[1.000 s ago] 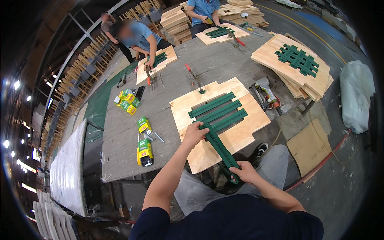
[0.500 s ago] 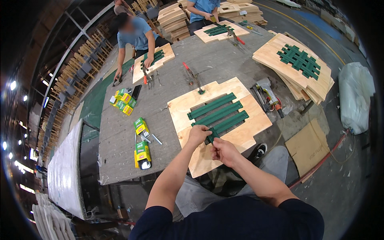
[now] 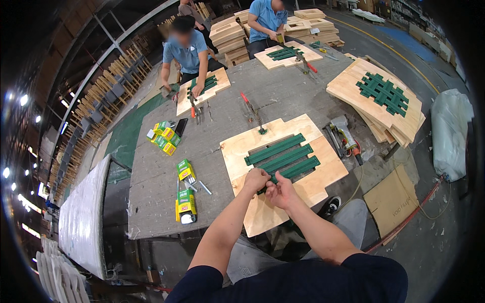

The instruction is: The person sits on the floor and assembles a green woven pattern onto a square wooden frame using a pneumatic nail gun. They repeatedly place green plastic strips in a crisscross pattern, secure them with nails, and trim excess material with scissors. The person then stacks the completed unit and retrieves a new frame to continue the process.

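Green slat [image 3: 295,171] end pinched by both hands, left [image 3: 256,179], right [image 3: 280,192].

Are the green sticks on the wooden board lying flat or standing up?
Lying flat. The green slats rest side by side on the plywood board, with both hands at their near end.

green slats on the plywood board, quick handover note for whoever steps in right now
Left hand and right hand meet at the near end of the green slats, both gripping one slat's end together.
The slats lie side by side on the plywood board, on the grey table.
A nail gun lies to the right of the board; green and yellow boxes lie to its left.
Done: several slats laid parallel.
Left: no crosswise slats on them yet, unlike the finished lattice on the stack at the far right.
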`<state>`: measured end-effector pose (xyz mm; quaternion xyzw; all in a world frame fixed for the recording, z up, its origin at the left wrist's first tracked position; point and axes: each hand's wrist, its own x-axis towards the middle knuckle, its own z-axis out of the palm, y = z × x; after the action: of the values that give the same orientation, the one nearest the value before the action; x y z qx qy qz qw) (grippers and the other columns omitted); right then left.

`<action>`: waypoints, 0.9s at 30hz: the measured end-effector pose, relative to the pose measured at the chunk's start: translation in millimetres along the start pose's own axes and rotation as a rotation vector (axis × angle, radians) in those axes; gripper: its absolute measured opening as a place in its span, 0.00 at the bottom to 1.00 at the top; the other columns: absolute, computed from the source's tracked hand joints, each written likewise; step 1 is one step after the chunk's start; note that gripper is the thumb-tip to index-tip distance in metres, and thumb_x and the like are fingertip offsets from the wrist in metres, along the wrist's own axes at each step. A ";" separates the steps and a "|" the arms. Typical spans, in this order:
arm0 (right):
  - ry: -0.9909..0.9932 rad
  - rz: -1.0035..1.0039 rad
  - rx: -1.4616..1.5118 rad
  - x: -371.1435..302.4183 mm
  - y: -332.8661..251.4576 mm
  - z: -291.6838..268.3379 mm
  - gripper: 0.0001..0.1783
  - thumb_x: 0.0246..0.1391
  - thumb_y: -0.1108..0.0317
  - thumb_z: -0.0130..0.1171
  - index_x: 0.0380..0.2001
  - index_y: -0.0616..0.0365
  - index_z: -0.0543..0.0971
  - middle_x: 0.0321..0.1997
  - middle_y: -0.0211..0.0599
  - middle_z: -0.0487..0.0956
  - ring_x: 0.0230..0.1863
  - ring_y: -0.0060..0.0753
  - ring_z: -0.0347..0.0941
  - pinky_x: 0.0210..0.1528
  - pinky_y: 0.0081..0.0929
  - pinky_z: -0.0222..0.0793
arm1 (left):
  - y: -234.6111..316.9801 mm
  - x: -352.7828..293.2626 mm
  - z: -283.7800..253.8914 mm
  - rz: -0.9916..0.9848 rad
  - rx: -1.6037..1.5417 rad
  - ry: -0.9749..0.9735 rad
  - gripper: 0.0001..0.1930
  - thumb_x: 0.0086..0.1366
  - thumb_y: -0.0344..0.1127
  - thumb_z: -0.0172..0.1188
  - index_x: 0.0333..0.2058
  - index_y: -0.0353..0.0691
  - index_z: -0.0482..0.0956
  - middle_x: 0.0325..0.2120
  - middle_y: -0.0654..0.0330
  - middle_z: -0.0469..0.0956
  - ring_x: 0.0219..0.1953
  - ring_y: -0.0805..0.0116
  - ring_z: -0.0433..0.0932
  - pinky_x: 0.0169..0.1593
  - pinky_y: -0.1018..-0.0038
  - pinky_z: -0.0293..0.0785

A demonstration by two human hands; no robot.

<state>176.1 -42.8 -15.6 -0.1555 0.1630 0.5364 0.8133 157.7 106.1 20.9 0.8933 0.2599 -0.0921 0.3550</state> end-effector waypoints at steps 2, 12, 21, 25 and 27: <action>0.118 -0.004 -0.250 -25.3 6.1 11.8 0.20 0.70 0.48 0.52 0.44 0.56 0.74 0.33 0.34 0.79 0.28 0.30 0.75 0.36 0.26 0.74 | -15.0 7.8 -4.5 -0.048 -0.234 0.061 0.12 0.62 0.40 0.65 0.37 0.37 0.86 0.26 0.54 0.83 0.24 0.62 0.80 0.32 0.65 0.77; 0.219 -0.171 -0.890 -84.3 16.5 -15.8 0.31 0.69 0.60 0.56 0.68 0.68 0.64 0.53 0.46 0.80 0.50 0.35 0.80 0.48 0.29 0.77 | -11.9 51.2 -48.0 0.400 0.077 0.116 0.23 0.63 0.37 0.66 0.55 0.36 0.79 0.28 0.55 0.82 0.30 0.63 0.81 0.36 0.67 0.78; 0.147 -0.141 -0.929 -78.6 24.1 -21.5 0.30 0.70 0.63 0.54 0.68 0.68 0.63 0.45 0.43 0.80 0.39 0.30 0.80 0.40 0.27 0.77 | -24.9 62.7 -48.2 0.162 -0.073 0.242 0.15 0.60 0.38 0.70 0.42 0.35 0.86 0.25 0.57 0.82 0.23 0.68 0.80 0.29 0.69 0.78; 0.035 -0.217 -0.712 -12.4 2.6 27.7 0.29 0.72 0.61 0.50 0.70 0.62 0.63 0.34 0.36 0.79 0.28 0.26 0.75 0.33 0.28 0.74 | -27.0 69.2 -43.6 0.149 -0.103 0.262 0.14 0.60 0.38 0.71 0.41 0.36 0.86 0.28 0.57 0.82 0.20 0.69 0.78 0.26 0.71 0.76; 0.003 -0.182 -0.534 27.1 -9.5 42.2 0.24 0.73 0.58 0.49 0.64 0.60 0.68 0.32 0.33 0.78 0.27 0.25 0.74 0.32 0.28 0.74 | -25.1 71.1 -41.9 0.176 -0.093 0.332 0.15 0.60 0.40 0.71 0.41 0.36 0.86 0.30 0.56 0.82 0.21 0.68 0.79 0.28 0.70 0.77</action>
<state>199.1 -6.1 11.4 -0.3791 0.0026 0.4851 0.7880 203.9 178.4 11.9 0.8982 0.2397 0.1001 0.3546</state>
